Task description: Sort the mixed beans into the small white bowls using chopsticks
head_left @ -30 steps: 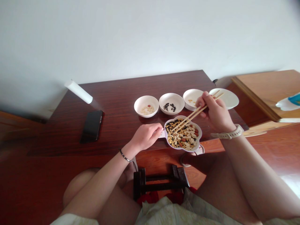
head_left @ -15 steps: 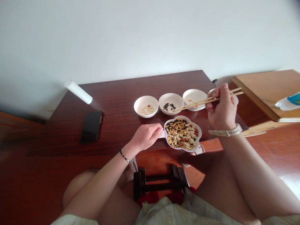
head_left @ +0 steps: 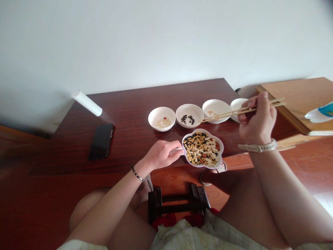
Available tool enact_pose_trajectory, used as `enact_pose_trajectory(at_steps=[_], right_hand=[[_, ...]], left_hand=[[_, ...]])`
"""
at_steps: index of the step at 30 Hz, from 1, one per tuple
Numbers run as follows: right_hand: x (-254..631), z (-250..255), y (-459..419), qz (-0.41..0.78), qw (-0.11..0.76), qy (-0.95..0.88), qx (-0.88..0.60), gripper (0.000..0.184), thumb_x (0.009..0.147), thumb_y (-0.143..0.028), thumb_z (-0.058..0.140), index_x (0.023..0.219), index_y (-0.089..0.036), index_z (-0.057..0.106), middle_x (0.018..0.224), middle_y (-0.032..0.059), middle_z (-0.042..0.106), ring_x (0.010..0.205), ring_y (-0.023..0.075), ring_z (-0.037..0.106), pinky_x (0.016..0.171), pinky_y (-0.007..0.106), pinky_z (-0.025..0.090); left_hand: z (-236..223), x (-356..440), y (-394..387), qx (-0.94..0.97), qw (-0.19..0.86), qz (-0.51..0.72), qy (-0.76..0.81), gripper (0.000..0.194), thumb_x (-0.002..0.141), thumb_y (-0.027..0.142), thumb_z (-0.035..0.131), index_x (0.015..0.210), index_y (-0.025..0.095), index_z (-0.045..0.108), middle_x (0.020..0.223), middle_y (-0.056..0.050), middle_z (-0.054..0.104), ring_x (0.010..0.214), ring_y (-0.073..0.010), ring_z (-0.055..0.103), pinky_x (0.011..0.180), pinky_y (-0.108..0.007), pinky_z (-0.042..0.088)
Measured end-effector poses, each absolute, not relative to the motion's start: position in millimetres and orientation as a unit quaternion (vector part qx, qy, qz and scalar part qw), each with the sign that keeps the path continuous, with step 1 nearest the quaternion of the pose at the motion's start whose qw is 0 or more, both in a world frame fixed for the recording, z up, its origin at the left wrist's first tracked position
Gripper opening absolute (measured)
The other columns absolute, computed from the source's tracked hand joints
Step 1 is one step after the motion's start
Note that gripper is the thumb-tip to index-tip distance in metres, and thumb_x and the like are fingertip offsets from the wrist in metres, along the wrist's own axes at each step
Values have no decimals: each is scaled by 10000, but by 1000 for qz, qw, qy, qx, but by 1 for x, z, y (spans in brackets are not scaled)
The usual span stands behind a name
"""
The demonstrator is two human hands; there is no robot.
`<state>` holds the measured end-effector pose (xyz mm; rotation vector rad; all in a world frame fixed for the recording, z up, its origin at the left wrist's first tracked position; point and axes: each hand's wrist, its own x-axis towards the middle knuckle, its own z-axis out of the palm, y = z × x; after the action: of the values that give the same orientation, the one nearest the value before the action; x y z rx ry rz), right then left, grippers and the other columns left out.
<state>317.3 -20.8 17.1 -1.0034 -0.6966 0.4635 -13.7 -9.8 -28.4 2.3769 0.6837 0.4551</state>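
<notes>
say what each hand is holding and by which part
The right hand holds wooden chopsticks toward their upper ends. The left hand has its fingers on the handle of a lobed white dish.

A flower-shaped dish (head_left: pixel 203 130), edged in lilac, is filled with black, yellow, cream and red beans (head_left: pixel 201 151). The wooden tabletop (head_left: pixel 130 118) is grained dark red.

The right hand (head_left: pixel 257 121) hides most of the far-right dish (head_left: pixel 235 108), so its contents cannot be seen. The left hand (head_left: pixel 161 154) covers part of the handle (head_left: pixel 177 151). The blue-and-white object (head_left: pixel 321 114) is cut off by the right edge, and the specks in the third dish (head_left: pixel 210 113) are too small to identify.
</notes>
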Motion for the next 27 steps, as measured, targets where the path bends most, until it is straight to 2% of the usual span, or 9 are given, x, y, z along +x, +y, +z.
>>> enact_pose_trajectory(at_steps=[6,11,14,19,23,27], right_hand=[[327,15,-25,213,790,-330,-471,468,973,-506,711,649,-209,551,592,-12,520,382,74,423,354,274,146],[336,14,-28,215,792,-317,-475,478,1002,-482,693,641,-207,544,605,-11,513,389,75,424,346,265,148],[340,14,-29,213,795,-318,-471,474,1021,-464,668,644,-205,545,621,-4,529,391,74,431,344,263,146],[345,18,-35,212,796,-317,-470,484,981,-526,710,656,-209,543,627,-9,527,392,73,442,349,270,140],[359,20,-42,214,804,-308,-462,472,984,-531,687,661,-212,561,650,-4,536,398,79,451,353,283,148],[377,22,-53,234,807,-302,-450,466,986,-540,699,665,-230,562,659,-6,537,418,83,425,357,281,153]], left_hand=[[-22,-11,-8,867,360,170,300,246,1067,450,620,1034,217,692,760,21,698,616,-128,573,593,-243,379],[-19,-10,-7,849,399,159,307,262,1064,467,618,1028,214,675,696,48,639,594,-121,533,583,-237,362],[-20,-8,-8,854,390,161,306,248,1066,451,615,1028,213,673,724,43,658,612,-122,544,602,-243,380],[-15,-2,-12,887,309,158,306,212,1074,411,597,1047,212,667,846,5,733,689,-149,631,663,-274,439],[-2,2,-15,920,163,163,316,206,1083,396,569,1040,212,650,952,-40,745,794,-193,675,728,-325,491],[19,13,-13,907,83,252,326,175,1067,336,596,1195,218,620,1154,-96,716,1114,-273,679,994,-433,566]])
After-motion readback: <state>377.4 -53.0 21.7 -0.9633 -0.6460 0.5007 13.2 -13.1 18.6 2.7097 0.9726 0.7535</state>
